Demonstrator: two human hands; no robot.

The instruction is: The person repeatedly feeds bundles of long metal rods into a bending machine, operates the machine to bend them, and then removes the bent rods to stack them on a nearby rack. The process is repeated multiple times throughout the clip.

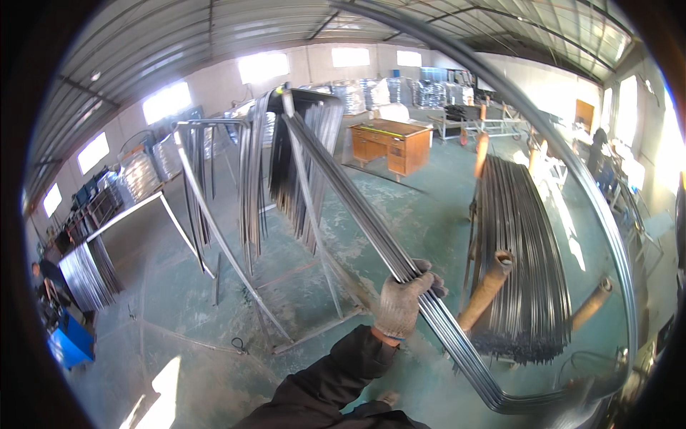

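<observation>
You can see the person's left hand [401,304] clenched firmly in a pale knitted glove [395,314], back up; just below it, a bare wrist [386,337], then the dark-sleeved forearm [325,375] slanting down leftward.

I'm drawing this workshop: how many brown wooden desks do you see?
1: the desk stands on the green floor, right of the hanging dark metal tubes. Others may be hidden.

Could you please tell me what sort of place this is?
Likely a metal workshop: a gloved hand holds bent tubes, a rack carries more, and wrapped stacks stand along the far wall.
</observation>
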